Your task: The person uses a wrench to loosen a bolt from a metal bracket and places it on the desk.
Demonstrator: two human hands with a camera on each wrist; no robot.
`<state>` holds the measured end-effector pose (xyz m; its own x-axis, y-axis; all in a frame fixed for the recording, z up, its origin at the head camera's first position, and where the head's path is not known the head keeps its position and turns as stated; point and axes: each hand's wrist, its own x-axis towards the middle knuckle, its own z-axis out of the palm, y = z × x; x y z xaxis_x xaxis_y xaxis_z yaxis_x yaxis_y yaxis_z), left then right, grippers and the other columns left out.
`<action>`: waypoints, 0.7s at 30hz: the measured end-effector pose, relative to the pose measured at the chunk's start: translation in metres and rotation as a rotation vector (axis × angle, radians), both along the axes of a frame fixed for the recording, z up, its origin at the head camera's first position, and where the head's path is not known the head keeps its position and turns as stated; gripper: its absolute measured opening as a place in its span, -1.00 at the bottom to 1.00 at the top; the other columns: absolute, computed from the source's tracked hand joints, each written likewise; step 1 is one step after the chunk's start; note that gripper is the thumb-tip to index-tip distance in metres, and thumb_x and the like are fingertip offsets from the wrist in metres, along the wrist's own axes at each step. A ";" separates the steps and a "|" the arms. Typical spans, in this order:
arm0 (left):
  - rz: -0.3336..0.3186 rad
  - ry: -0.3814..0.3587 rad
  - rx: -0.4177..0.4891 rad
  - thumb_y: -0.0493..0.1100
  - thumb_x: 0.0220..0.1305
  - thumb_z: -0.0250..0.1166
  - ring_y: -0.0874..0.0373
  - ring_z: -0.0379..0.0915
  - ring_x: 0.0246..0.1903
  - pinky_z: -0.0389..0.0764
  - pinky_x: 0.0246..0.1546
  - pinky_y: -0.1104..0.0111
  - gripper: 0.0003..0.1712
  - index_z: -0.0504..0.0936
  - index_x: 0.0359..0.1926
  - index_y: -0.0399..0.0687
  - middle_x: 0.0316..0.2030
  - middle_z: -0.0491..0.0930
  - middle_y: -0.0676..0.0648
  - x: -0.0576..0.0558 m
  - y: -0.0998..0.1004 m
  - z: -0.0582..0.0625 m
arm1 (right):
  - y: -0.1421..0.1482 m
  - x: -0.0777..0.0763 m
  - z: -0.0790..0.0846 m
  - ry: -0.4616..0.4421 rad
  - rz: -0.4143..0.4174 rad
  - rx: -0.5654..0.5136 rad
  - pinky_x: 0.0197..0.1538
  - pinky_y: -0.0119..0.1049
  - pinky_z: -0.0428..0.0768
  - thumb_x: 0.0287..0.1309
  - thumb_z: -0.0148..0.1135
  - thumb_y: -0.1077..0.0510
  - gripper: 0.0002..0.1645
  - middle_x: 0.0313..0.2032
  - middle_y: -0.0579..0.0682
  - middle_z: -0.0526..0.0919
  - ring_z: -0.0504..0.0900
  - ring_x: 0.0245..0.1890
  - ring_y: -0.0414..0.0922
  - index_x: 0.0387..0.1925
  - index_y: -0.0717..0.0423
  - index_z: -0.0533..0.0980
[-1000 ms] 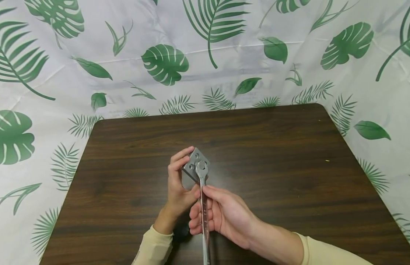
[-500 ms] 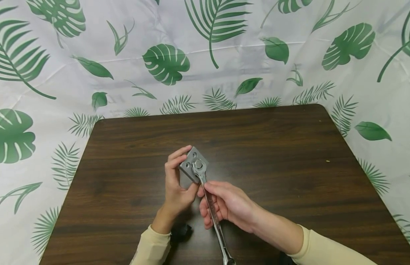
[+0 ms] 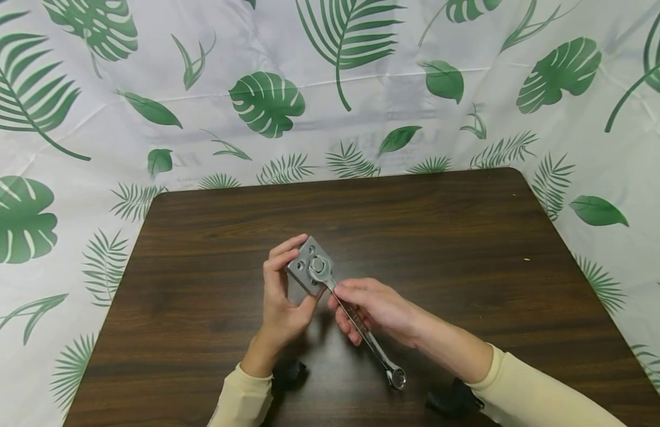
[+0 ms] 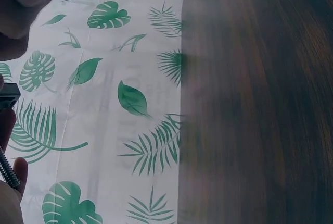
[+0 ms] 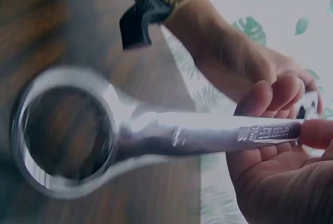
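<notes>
My left hand (image 3: 281,296) grips a small grey metal block (image 3: 300,270) with holes by its edges, held up over the table. A bolt head (image 3: 318,264) sits against the block's face. Around that head fits one end of a silver combination wrench (image 3: 362,332). My right hand (image 3: 375,308) pinches the wrench's shaft close to the block, thumb on top. The ring end of the wrench (image 5: 67,182) points toward the lower right in the head view. Threaded bolt shank (image 4: 8,171) shows beside the left fingers in the left wrist view.
A dark wood-grain table (image 3: 468,249) lies beneath both hands. Behind it hangs a white cloth (image 3: 201,136) printed with green leaves. Black wrist mounts show under the left forearm (image 3: 289,375) and right forearm (image 3: 452,398).
The wrench's ring end has swung to the right and up in the head view, the right hand moving with it. The block and left hand have shifted slightly left.
</notes>
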<state>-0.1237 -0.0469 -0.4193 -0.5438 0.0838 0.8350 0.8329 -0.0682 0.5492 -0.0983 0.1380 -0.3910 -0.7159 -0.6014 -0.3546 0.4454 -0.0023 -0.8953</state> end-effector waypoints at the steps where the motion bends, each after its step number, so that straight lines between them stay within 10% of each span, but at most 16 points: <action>1: -0.002 -0.002 -0.002 -0.62 -0.16 0.31 -0.28 0.31 0.17 0.34 0.19 0.24 -0.33 0.19 0.02 -0.67 0.09 0.30 -0.60 0.000 0.000 0.000 | 0.001 -0.002 0.000 0.016 0.001 0.020 -0.51 -0.31 0.53 0.48 -0.07 0.00 -0.64 -0.55 0.01 0.56 0.51 -0.66 -0.16 -0.22 0.23 0.47; 21: -0.069 -0.032 -0.021 -0.64 -0.18 0.35 -0.25 0.31 0.17 0.32 0.20 0.24 -0.29 0.20 0.03 -0.66 0.11 0.31 -0.58 0.005 -0.003 -0.003 | 0.025 -0.035 0.000 0.358 0.127 0.252 -0.52 -0.36 0.42 0.47 -0.01 0.07 -0.68 -0.55 0.03 0.53 0.41 -0.62 -0.13 -0.21 0.21 0.57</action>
<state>-0.1189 -0.0499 -0.4226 -0.5624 0.1394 0.8150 0.8088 -0.1125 0.5773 -0.1337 0.1631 -0.3915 -0.7461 -0.6194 -0.2443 0.0900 0.2697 -0.9587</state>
